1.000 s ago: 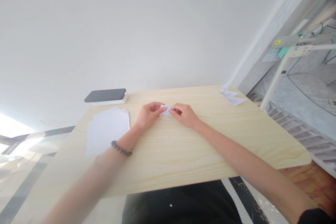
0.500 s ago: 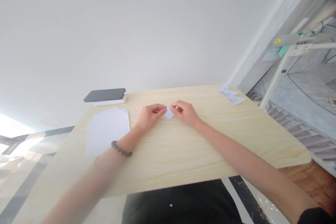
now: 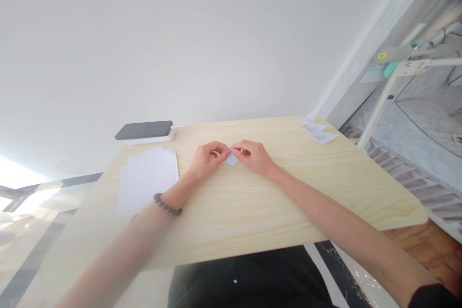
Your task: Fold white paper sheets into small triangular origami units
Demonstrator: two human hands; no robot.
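A small piece of folded white paper (image 3: 232, 159) is held between my two hands over the middle of the table. Its lower corner points towards me, and creases show on its face. My left hand (image 3: 210, 158) pinches the upper left edge with thumb and forefinger. On the other side, my right hand (image 3: 253, 155) pinches the upper right edge, its thumb lying over the paper. The fingertips of both hands meet at the top and hide that part of the paper.
White paper sheets (image 3: 149, 178) lie on the left of the wooden table (image 3: 231, 221). Behind them a dark phone (image 3: 145, 130) rests on a white block with a cable. Several folded paper pieces (image 3: 317, 131) sit at the back right corner. A white metal frame (image 3: 382, 101) stands beyond.
My fingertips have come closer together at the top of the folded paper, covering more of it. The paper has shifted slightly towards me. Everything else on the table stays put.
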